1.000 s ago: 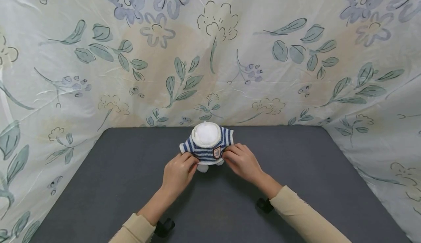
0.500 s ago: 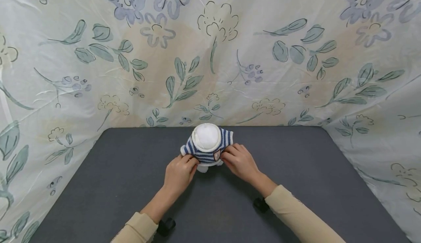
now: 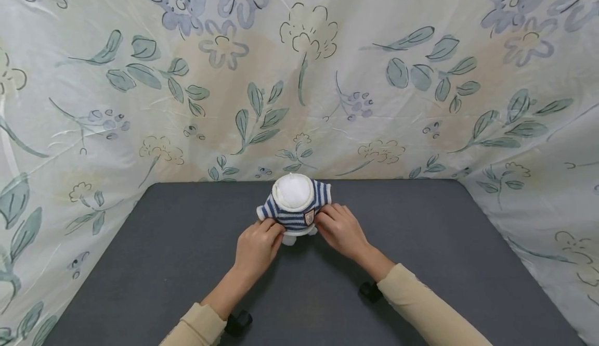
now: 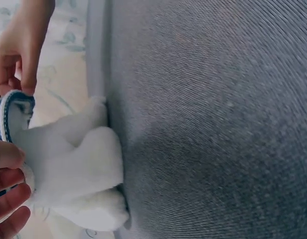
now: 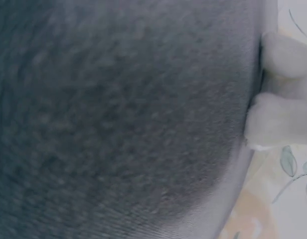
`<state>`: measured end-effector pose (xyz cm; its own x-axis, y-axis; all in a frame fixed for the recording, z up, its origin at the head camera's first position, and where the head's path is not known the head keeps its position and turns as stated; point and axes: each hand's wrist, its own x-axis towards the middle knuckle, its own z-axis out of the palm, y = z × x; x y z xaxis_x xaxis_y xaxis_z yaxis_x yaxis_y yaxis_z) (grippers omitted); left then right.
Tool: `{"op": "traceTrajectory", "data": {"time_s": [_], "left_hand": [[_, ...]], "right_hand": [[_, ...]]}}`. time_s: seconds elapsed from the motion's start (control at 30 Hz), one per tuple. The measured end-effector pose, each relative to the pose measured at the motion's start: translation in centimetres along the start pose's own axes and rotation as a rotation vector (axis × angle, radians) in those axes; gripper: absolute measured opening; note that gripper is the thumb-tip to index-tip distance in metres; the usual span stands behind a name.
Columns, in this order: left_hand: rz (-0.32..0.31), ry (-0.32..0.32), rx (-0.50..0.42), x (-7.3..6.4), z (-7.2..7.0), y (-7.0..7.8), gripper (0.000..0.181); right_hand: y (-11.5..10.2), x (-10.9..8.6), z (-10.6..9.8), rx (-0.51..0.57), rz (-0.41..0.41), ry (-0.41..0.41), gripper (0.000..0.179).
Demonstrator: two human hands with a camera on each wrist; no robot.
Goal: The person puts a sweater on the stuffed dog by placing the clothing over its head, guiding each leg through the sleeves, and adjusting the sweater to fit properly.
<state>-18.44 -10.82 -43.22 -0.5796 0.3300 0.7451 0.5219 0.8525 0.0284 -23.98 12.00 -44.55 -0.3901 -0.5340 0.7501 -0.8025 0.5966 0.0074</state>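
A white plush toy (image 4: 78,159) stands on the dark grey table, its short legs touching the cloth surface. It wears a small blue-and-white striped sweater (image 3: 292,220) with a badge on the front. The toy's round white top (image 3: 293,191) shows through the collar. My left hand (image 3: 256,248) pinches the sweater's lower hem on the left side. On the opposite side, my right hand (image 3: 343,230) grips the hem between thumb and fingers. The left wrist view shows the hem pulled away from the plush body. Only the toy's legs (image 5: 278,122) appear in the right wrist view.
The grey table (image 3: 140,278) ends just behind the toy. A floral curtain (image 3: 299,75) hangs behind it and along both sides. Dark wrist devices (image 3: 237,323) sit under both forearms, by the beige sleeves (image 3: 432,304).
The toy's top dipped toward me half a second ago and now leans back up. Both hands keep their hold on the sweater hem, with the left shifted slightly right.
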Motion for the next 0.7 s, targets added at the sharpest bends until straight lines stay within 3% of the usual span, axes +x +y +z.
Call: {"op": "traceTrajectory", "data": {"time_s": [0.27,0.47,0.7], "left_hand": [[-0.026,-0.01,-0.022,0.8,-1.7,0.9,0.008],[-0.023,0.047,-0.061,2.2,-3.5,1.7,0.009],[-0.077,0.064,-0.053,5.0,-5.3,2.4,0.009]], "right_hand": [[-0.2,1.0,-1.3,0.027,-0.018,0.074,0.017],[-0.7,3.0,-3.4,0.043,-0.009,0.099,0.016],[-1.3,6.5,-5.5,0.032,0.059,-0.02,0.018]]}}
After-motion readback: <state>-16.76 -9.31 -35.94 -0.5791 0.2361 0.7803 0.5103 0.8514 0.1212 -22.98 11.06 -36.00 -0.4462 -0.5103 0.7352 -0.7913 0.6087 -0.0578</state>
